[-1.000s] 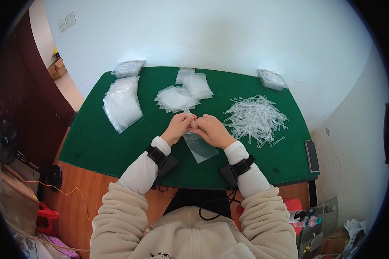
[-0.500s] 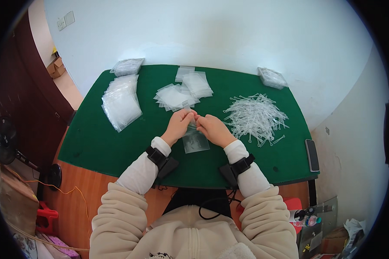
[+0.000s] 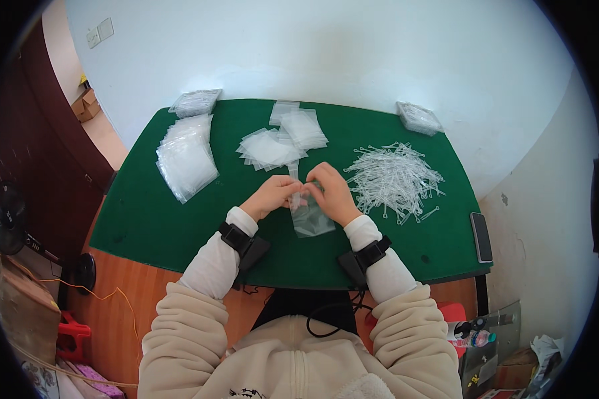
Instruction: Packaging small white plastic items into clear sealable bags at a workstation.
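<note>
Centrally in frame, left hand [image 3: 270, 195] and right hand [image 3: 335, 197] pinch a clear bag [image 3: 313, 223] by its upper end; uneven pulling there could crease or tear it.

The clear bag [image 3: 313, 223] has shifted slightly right, and the right hand [image 3: 336, 199] now arches higher.

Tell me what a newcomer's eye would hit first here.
Probably the green table across the middle, with a tangled pile of clear plastic pieces on its right side. Next, the left hand and right hand meeting at a clear bag near the table's centre. Then the fanned bags on the left, pale against the green.
</note>
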The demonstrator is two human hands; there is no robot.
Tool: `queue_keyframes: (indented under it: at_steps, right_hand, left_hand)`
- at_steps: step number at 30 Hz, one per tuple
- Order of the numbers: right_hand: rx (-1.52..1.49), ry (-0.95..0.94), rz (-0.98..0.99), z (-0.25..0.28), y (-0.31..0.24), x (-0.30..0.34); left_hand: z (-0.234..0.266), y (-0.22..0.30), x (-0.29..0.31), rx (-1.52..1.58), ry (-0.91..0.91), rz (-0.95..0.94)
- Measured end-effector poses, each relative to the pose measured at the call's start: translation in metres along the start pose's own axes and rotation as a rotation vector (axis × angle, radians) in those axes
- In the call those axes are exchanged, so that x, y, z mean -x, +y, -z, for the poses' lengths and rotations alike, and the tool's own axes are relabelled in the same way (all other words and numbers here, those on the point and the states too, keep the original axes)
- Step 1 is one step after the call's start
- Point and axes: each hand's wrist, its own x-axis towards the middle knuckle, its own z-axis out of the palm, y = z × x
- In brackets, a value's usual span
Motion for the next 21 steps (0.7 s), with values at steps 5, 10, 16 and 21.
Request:
queue_keyframes:
  at_steps: [5, 10, 16, 21]
  right_hand:
    - [-0.567, 0.039, -0.399, 0.001, 0.014, 0.005]
    - [-0.751, -0.105, -0.455, -0.003, 0.012, 0.004]
    - [-0.739, -0.236, -0.426, 0.001, 0.013, 0.004]
    - [-0.741, -0.273, -0.426, 0.001, 0.014, 0.005]
  left_hand:
    - [-0.009, 0.004, 0.008, 0.006, -0.285, 0.090]
    - [-0.011, 0.012, 0.014, -0.087, -0.460, 0.104]
    - [-0.012, 0.011, 0.015, -0.092, -0.507, 0.119]
    - [-0.012, 0.013, 0.016, -0.110, -0.491, 0.103]
